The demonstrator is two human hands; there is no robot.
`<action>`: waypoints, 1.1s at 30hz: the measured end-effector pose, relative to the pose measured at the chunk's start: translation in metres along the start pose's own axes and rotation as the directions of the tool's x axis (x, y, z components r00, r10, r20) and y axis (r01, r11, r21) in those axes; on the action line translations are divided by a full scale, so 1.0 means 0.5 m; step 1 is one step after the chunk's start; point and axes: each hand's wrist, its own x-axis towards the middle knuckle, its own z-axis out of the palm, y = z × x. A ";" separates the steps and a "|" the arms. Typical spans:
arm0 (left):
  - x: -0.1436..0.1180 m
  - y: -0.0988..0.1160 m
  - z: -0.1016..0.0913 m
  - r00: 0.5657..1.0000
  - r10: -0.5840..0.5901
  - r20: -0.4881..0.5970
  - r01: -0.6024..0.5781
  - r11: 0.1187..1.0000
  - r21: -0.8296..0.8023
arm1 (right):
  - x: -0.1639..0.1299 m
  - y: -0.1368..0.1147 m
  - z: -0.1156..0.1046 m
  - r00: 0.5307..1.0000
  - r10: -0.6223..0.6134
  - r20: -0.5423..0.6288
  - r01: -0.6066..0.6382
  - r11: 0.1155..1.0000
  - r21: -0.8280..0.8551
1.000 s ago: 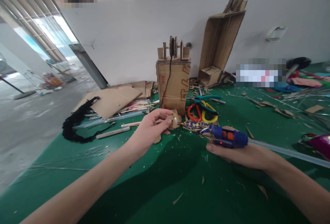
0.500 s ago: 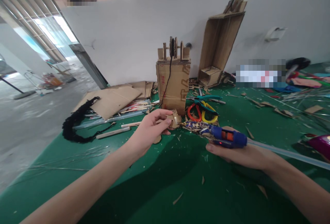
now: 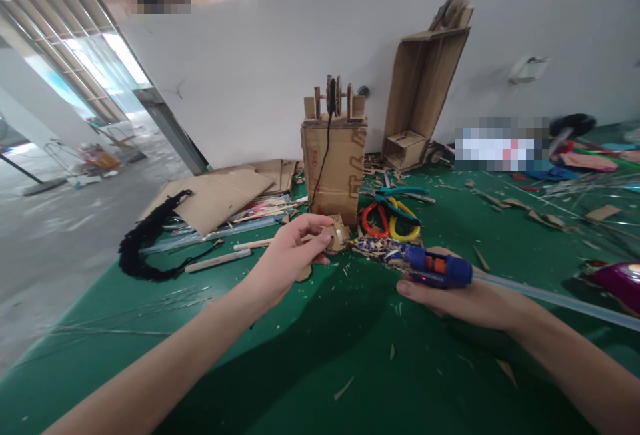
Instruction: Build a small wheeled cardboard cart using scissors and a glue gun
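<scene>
Between the fingers and thumb of my left hand (image 3: 300,241) is a small cardboard piece (image 3: 340,235) with a pale, shiny patch on it. My right hand (image 3: 450,295) is wrapped round a blue hot glue gun (image 3: 443,268), its nozzle pointing left, close to the cardboard piece. A long clear glue stick (image 3: 545,295) sticks out of the gun's back end. Right behind my left hand stands an upright cardboard box (image 3: 335,168) with a cardboard spool (image 3: 333,96) on top, black yarn hanging down its front.
Scissors with red and yellow handles (image 3: 376,219) and teal-handled pliers (image 3: 405,191) lie beyond the glue gun. At left are cardboard sheets (image 3: 225,191), a black yarn bundle (image 3: 137,248) and wooden sticks (image 3: 218,260). A taller open cardboard box (image 3: 425,88) leans against the wall.
The view has shifted very slightly. Both hands keep their holds, and the nozzle stays beside the cardboard piece.
</scene>
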 end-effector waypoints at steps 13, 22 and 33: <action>-0.001 0.007 0.004 0.995 0.048 -0.088 -0.051 0.998 -0.034 | 0.000 0.000 -0.002 0.991 0.083 0.104 -0.105 0.967 0.233; 0.000 0.016 0.006 0.978 0.106 -0.181 -0.127 0.986 -0.112 | 0.013 0.009 0.002 0.986 -0.006 -0.165 0.041 0.977 0.208; 0.002 0.031 0.008 0.957 0.100 -0.272 -0.146 0.977 -0.153 | 0.046 0.057 -0.042 0.719 -0.503 -0.480 0.180 0.802 -0.570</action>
